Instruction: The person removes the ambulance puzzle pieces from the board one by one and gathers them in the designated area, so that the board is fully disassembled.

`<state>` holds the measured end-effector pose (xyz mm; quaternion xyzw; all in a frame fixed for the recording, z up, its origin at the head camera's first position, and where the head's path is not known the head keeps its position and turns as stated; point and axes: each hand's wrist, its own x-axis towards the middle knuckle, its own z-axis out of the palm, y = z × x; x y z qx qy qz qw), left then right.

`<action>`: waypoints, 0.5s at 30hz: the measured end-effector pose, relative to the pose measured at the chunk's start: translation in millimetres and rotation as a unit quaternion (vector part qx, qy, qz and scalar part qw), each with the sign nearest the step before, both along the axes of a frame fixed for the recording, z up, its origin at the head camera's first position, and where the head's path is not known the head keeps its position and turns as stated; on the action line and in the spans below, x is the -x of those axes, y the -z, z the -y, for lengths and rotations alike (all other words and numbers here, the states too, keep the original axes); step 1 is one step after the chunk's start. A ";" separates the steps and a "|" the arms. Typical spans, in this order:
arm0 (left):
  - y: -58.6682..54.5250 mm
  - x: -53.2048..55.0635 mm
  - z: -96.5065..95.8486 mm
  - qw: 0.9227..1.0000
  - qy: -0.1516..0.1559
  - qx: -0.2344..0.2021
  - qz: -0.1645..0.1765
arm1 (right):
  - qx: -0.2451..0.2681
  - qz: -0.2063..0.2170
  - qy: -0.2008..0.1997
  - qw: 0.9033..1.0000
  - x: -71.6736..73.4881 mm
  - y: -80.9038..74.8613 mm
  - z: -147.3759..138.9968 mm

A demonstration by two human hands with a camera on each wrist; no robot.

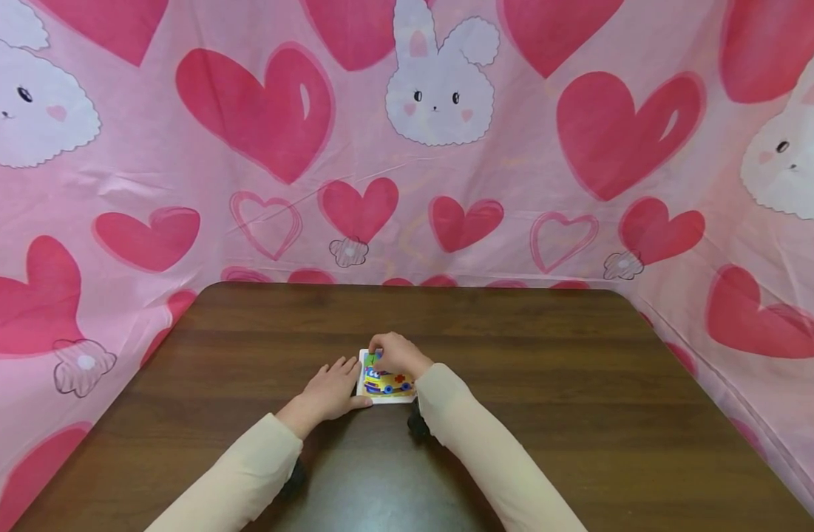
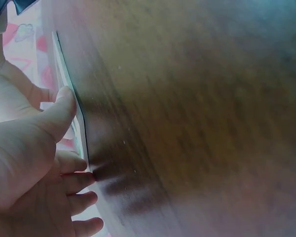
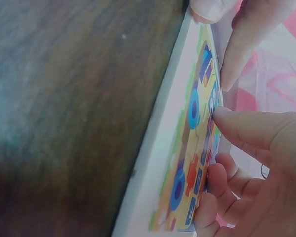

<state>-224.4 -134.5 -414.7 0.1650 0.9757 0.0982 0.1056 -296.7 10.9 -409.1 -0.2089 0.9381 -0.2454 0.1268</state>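
Observation:
A small white-framed jigsaw puzzle (image 1: 401, 401) with a yellow ambulance picture lies on the brown table. My left hand (image 1: 331, 389) is at its left side with the fingers extended, thumb at the near left corner. In the left wrist view that thumb (image 2: 64, 106) lies along the frame's edge. My right hand (image 1: 398, 355) reaches over the puzzle's far part, fingers bent down to the picture near its upper left. In the right wrist view the thumb (image 3: 227, 121) touches the picture and the other fingers are curled beside it. I cannot tell whether it pinches a piece.
The wooden table (image 1: 546, 384) extends around the puzzle on all sides. A pink cloth (image 1: 360, 155) with hearts and rabbits hangs behind it and along both sides. Dark wrist devices (image 1: 418, 423) show beneath the cream sleeves (image 1: 480, 443).

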 end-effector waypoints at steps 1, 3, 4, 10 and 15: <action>0.4 0.0 -0.2 1.000 0.000 0.000 -0.001 | 0.001 0.003 0.001 1.000 0.1 -0.4 -0.1; 0.9 0.0 -0.6 1.000 0.001 0.000 -0.003 | 0.002 0.008 0.004 1.000 0.3 -0.9 -0.5; 1.3 -0.2 -0.8 1.000 0.000 0.000 -0.005 | 0.002 0.010 0.004 1.000 0.2 -1.1 -0.7; 2.2 -4.3 -2.5 0.998 0.024 0.018 -0.054 | 0.016 0.012 0.003 1.000 1.6 1.1 -1.8; 1.7 -5.6 -3.9 0.996 0.036 0.030 -0.071 | 0.056 0.022 0.000 0.998 2.7 1.8 -3.0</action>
